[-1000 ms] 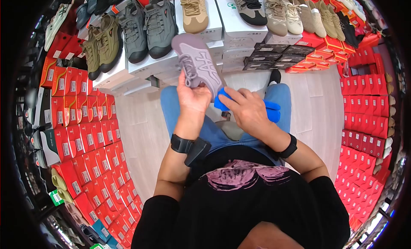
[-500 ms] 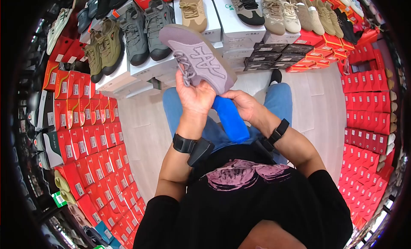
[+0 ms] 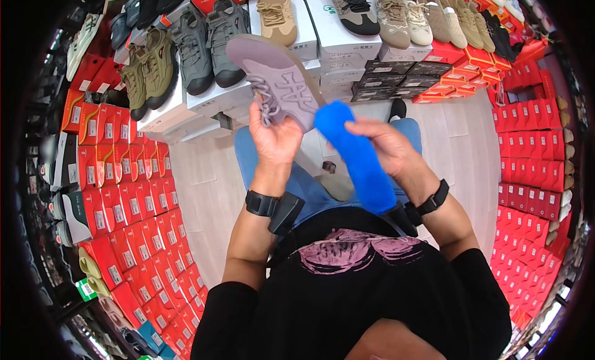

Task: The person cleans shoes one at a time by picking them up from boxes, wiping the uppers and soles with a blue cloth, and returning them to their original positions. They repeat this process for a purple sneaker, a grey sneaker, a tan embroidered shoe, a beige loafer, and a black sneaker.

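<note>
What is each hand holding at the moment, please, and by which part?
The left hand holds a mauve lace-up shoe around its ankle opening; the right hand holds a bright blue fuzzy cloth along one edge.

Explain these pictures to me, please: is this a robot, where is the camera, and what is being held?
There is no robot here, just a person's two bare hands. Every picture comes from one camera worn on the head, looking forward and down past the person's own arms. The left hand holds a mauve shoe; the right hand holds a blue cloth. Ahead, grey shoes and a tan shoe stand on white boxes. Red boxes are stacked at both sides.
</note>
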{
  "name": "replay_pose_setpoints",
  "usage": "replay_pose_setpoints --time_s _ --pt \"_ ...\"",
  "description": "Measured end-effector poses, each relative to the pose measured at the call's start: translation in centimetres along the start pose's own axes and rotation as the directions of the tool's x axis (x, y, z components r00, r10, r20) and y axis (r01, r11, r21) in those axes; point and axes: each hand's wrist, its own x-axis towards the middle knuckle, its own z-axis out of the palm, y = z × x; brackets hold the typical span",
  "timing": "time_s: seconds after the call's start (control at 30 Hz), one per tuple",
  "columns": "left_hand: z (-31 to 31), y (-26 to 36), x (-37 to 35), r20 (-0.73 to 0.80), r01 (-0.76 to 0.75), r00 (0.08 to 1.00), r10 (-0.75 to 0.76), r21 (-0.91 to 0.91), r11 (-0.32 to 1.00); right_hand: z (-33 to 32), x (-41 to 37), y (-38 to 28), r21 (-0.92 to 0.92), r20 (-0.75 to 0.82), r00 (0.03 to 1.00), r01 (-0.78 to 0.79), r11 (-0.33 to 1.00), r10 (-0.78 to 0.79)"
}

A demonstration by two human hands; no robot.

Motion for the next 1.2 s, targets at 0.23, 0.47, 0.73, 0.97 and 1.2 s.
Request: replay_pose_setpoints --time_s 0.23,0.47,0.73,0.97,1.2 --pt "-3.0 1.0 -1.2 0.159 0.230 0.963 -0.218 -0.066 0.971 0.4 -0.8 -4.6 -0.254 0.087 0.861 0.506 0.824 -0.501" --pt "-5.5 1.5 -0.7 0.201 0.339 0.920 -0.335 0.016 0.941 -2.4 3.3 -0.1 -0.584 -0.155 0.868 0.305 0.752 -0.472" --pt "-5.1 1.3 -0.4 0.153 0.272 0.939 -0.307 0.212 0.939 -2.7 4.2 0.2 -0.916 -0.035 0.752 0.239 0.322 -0.658" --pt "-4.1 0.7 -0.8 0.016 0.248 0.964 -0.264 0.295 0.923 -1.6 3.3 0.4 -0.994 0.094 0.681 0.099 -0.037 -0.726" --pt "-3.2 0.0 -0.6 0.039 0.234 0.965 -0.258 0.307 0.923 -0.8 2.4 -0.1 -0.994 0.079 0.707 0.109 -0.001 -0.703"
